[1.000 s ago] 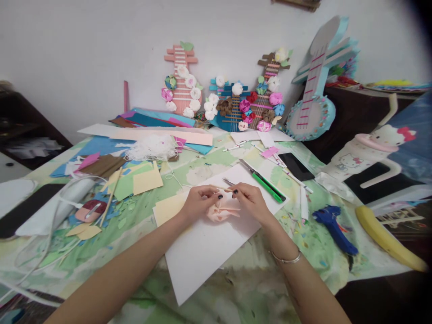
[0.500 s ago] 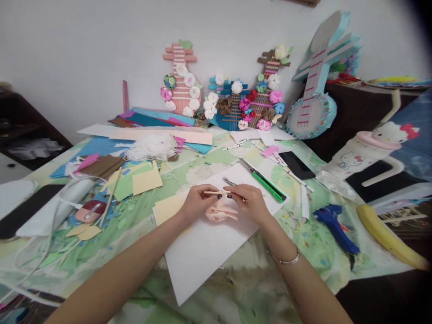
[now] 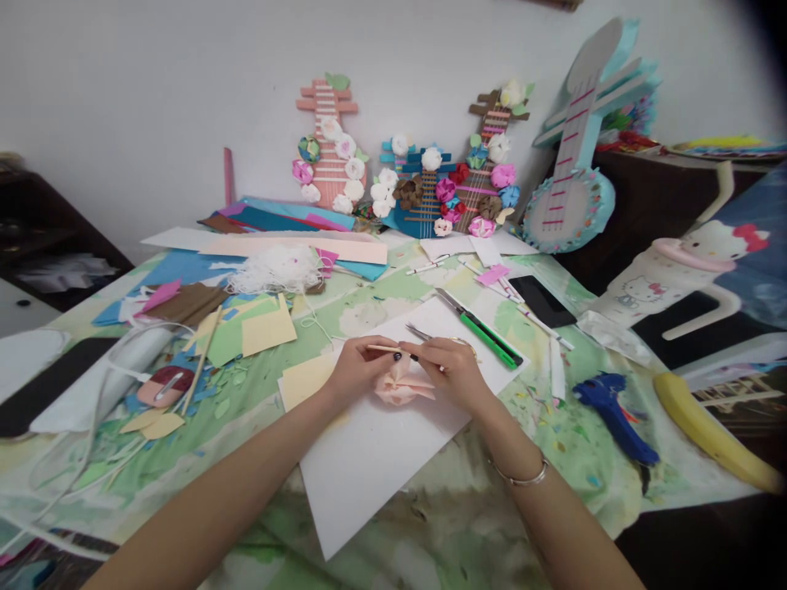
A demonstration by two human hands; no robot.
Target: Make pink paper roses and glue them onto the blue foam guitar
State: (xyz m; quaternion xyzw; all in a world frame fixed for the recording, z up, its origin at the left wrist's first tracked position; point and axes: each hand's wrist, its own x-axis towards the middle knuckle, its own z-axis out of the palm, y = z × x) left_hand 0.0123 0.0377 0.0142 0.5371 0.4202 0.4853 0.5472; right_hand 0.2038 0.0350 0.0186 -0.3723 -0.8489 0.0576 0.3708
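Observation:
My left hand (image 3: pixel 360 366) is closed in a pinch on a thin pale wooden stick (image 3: pixel 382 348) held above the white paper sheet (image 3: pixel 369 475). From the other side my right hand (image 3: pixel 452 369) closes on the same stick, its fingertips near the left ones; the exact grip there is partly hidden. Just below the fingers sits a crumpled pale pink paper flower (image 3: pixel 399 392), part of it rising between the hands. Scissors (image 3: pixel 418 330) lie behind my right hand, handles mostly covered. A green utility knife (image 3: pixel 489 336) rests on the sheet's upper right.
A blue glue gun (image 3: pixel 615 418), a banana (image 3: pixel 707 430), a phone (image 3: pixel 541 300) and a cup (image 3: pixel 664 279) are on the right. White string (image 3: pixel 276 270), paper scraps (image 3: pixel 269 328) and a cable (image 3: pixel 95 410) lie left. Flower-decorated paper lutes (image 3: pixel 332 156) lean on the wall.
The stick has tilted slightly, and its end no longer shows beyond my right hand. My right fingers have shifted a little and cover more of it.

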